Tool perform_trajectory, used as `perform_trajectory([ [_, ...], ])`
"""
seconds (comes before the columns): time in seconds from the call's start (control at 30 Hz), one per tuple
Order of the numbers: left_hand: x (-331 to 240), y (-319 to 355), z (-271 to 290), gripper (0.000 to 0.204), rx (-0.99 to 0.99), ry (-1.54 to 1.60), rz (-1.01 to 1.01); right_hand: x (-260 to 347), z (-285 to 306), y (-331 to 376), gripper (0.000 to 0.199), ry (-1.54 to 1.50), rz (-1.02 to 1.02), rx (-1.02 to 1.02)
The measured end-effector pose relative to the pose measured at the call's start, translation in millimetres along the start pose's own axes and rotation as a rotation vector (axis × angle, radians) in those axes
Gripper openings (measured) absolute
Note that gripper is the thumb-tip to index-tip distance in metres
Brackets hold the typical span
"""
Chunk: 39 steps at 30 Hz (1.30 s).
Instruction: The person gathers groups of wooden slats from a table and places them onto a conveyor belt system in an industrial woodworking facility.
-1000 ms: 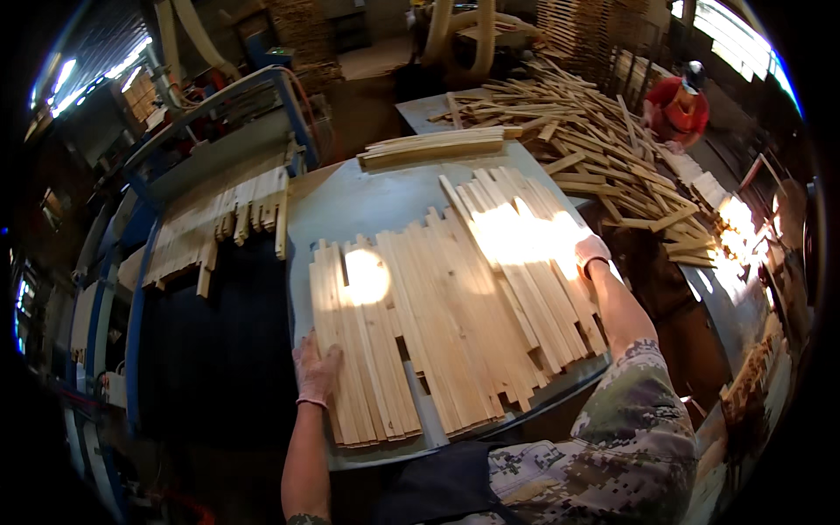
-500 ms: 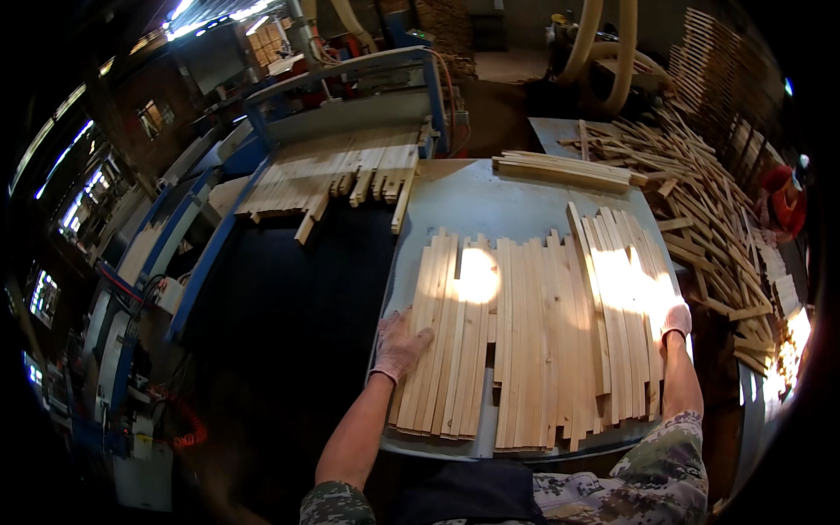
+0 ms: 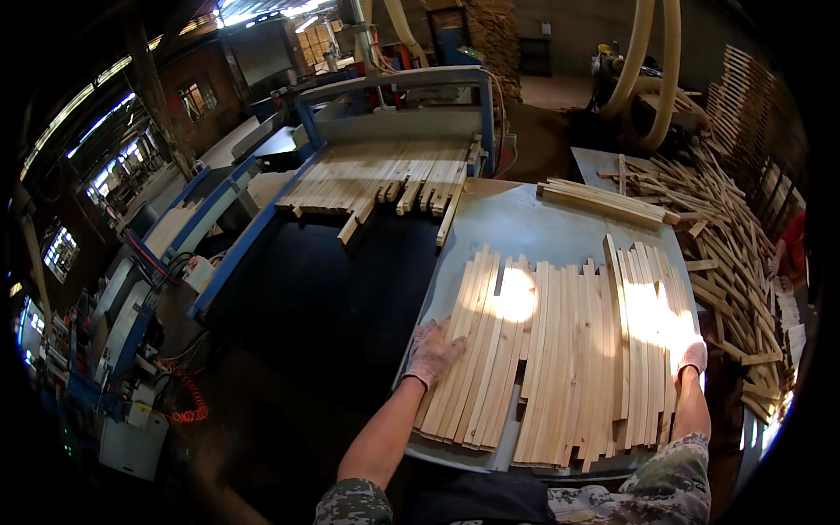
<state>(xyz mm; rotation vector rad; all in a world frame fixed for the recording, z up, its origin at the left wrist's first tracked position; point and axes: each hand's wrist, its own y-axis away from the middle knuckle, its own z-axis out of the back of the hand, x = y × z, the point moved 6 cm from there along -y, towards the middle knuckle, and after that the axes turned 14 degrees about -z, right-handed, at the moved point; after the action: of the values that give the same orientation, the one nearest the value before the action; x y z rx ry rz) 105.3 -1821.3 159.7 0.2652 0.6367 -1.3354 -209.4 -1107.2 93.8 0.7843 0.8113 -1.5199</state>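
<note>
Wooden strips [image 3: 569, 367] in a loose row

The strips lie side by side on the near part of the grey table [image 3: 499, 214]. The left hand [image 3: 432, 352] is open, fingers spread, touching their left edge but not gripping. The right hand [image 3: 692, 356] is at their right edge; I can't tell how bent its fingers are. Each strip looks stiff and light, but the whole row may be heavy and slide apart, so its two outer sides seem best to hold

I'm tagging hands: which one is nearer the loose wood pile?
Right. The right hand is at the right edge of the wooden strips, toward the loose wood pile; the left hand is at their left edge, farther away.
</note>
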Motion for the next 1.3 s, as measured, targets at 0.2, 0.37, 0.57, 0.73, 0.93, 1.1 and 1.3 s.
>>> perform_trajectory([
  [0.2,-16.4,-4.8,10.2,0.081,0.012,0.047,0.052,-10.7,-3.8,3.7,0.023,-0.042,-0.016,0.021],
  [0.37,-14.1,-3.4,9.4,0.079,0.003,0.029,0.026,-7.2,4.7,-0.1,0.023,-0.082,-0.018,0.02],
  [0.57,-7.1,-3.6,2.5,0.083,0.052,0.063,0.071,-5.8,10.7,-3.3,0.023,-0.117,-0.026,0.016],
  [0.73,-4.2,-1.0,3.1,0.085,0.038,0.025,0.099,-3.9,17.8,-9.8,0.023,-0.144,-0.029,-0.001],
  [0.93,-2.1,-11.8,-4.5,0.08,0.07,0.018,-0.016,-8.3,26.2,-4.7,0.023,-0.169,-0.048,-0.008],
  [1.1,-7.4,-2.9,1.3,0.077,-0.032,0.026,-0.016,-12.8,39.8,3.8,0.023,-0.2,-0.063,0.007],
  [1.3,-8.6,-4.2,3.1,0.078,-0.022,0.109,0.031,-18.3,59.2,4.8,0.023,-0.224,-0.069,-0.001],
])
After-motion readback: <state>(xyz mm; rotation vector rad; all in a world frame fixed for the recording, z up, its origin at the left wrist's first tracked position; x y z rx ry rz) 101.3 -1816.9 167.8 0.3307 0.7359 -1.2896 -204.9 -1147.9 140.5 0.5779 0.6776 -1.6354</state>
